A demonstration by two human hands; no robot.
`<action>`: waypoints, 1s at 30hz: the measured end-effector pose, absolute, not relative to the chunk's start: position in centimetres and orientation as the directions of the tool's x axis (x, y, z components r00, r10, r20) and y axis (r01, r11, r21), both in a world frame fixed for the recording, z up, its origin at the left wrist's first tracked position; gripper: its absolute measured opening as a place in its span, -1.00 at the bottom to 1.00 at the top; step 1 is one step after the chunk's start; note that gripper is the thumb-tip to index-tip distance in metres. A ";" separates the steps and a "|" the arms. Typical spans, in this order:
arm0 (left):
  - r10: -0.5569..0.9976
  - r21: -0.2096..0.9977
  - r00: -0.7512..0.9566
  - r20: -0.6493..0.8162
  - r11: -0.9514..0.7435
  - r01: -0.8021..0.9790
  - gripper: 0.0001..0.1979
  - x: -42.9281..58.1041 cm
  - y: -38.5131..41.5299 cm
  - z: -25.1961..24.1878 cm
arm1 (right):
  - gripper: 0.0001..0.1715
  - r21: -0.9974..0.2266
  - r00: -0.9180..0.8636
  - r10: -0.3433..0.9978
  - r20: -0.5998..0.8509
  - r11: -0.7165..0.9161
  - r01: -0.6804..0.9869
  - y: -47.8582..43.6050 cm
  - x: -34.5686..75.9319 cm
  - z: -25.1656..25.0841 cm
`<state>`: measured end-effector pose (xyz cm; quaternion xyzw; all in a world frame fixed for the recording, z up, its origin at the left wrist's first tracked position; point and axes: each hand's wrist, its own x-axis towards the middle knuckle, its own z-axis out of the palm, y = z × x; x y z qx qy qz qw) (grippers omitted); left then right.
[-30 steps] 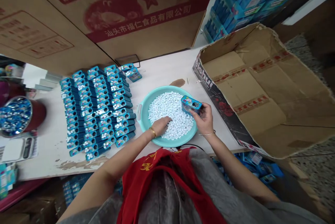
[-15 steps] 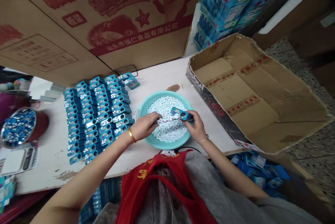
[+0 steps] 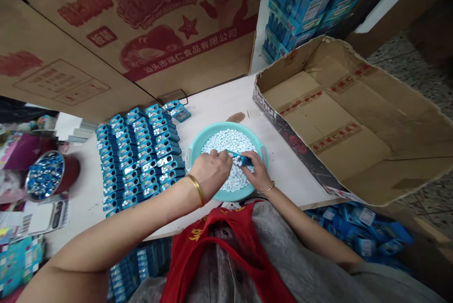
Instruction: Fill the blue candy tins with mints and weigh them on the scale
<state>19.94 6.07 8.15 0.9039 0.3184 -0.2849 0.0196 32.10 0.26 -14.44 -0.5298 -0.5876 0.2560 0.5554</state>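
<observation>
Your right hand (image 3: 256,173) gripped the small blue candy box (image 3: 240,157) over the teal plastic basin (image 3: 197,140). Your left hand (image 3: 211,171) was clenched at its end. The white tabletop (image 3: 226,97) was scuffed, with the open brown cardboard carton (image 3: 336,119) to the right.

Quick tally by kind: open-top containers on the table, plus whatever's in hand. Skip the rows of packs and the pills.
Teal basin: 1
Open cardboard box: 1
Red tub: 1
Blue pack, held by the right hand: 1
Total: 4

both hands, left hand (image 3: 211,171) and right hand (image 3: 257,174), hold a small blue box (image 3: 239,157) over the teal basin (image 3: 194,146) of white candies (image 3: 228,141).
</observation>
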 end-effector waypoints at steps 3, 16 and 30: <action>0.586 -0.136 0.636 -0.502 -0.780 0.611 -0.77 18.5 7.1 8.7 | -0.64 -0.907 0.192 0.916 0.352 0.283 0.313 0.4 32.3 -14.4; 0.873 0.812 0.437 -0.216 -0.088 0.577 -0.65 12.2 10.3 -3.1 | -0.56 -0.982 0.219 0.963 0.157 0.129 0.136 0.7 30.6 -14.9; 0.801 0.803 0.593 -0.078 -0.302 0.513 -0.51 12.8 8.8 -5.3 | -0.59 -0.978 0.088 0.985 0.151 0.136 0.156 1.3 30.2 -14.6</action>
